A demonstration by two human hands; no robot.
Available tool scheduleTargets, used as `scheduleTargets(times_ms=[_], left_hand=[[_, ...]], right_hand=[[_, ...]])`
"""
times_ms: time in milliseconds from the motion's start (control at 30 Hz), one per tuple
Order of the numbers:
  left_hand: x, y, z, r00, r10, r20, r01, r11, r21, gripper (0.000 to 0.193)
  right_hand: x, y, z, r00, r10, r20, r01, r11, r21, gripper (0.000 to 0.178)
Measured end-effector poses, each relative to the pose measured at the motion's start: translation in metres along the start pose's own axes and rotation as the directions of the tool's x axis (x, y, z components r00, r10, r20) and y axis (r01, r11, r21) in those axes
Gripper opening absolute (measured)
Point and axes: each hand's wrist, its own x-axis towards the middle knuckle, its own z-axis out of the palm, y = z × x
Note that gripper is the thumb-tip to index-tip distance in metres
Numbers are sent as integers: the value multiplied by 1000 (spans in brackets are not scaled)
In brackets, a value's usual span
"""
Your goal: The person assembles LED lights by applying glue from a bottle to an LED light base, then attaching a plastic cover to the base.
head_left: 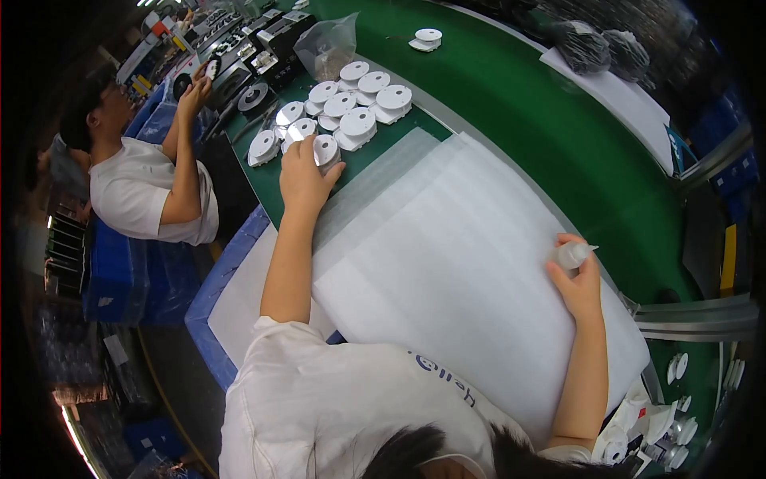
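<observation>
Left hand [305, 179], 10 o'clock: grip curled round white disc [325, 150], can't tell if clamped. Right hand [582, 286], 3 o'clock: grip closed on bottle [572, 255].

I see the left forearm [289, 263] stretched well forward, bare, the left hand [307, 177] showing its back, thumb spread away from the fingers [297, 152]. Over on the other side, the bare right forearm [584, 375] reaches out less far, the right hand [580, 289] closed, its fingers and thumb curled in a grip.
</observation>
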Motion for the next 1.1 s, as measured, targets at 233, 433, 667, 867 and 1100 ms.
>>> scheduleTargets(times_ms=[233, 433, 667, 867, 1100], left_hand=[[-2, -9, 2, 987, -151, 49, 150, 988, 22, 62], [-2, 0, -5, 967, -233, 100, 229, 972, 51, 63], [-2, -8, 2, 968, -240, 71, 238, 971, 26, 62], [-2, -24, 13, 988, -154, -9, 153, 984, -91, 59], [1, -11, 5, 976, -218, 28, 219, 974, -59, 62]], right_hand=[[0, -3, -1, 1000, 19, 5, -19, 1000, -6, 41], [0, 1, -1, 1000, 10, 1, -10, 1000, -9, 40], [-1, 0, -1, 1000, 7, -4, -7, 1000, 1, 39], [1, 2, 0, 1000, -6, 4, 6, 1000, -13, 39], [1, 4, -2, 1000, -13, 6, 13, 999, 30, 39]])
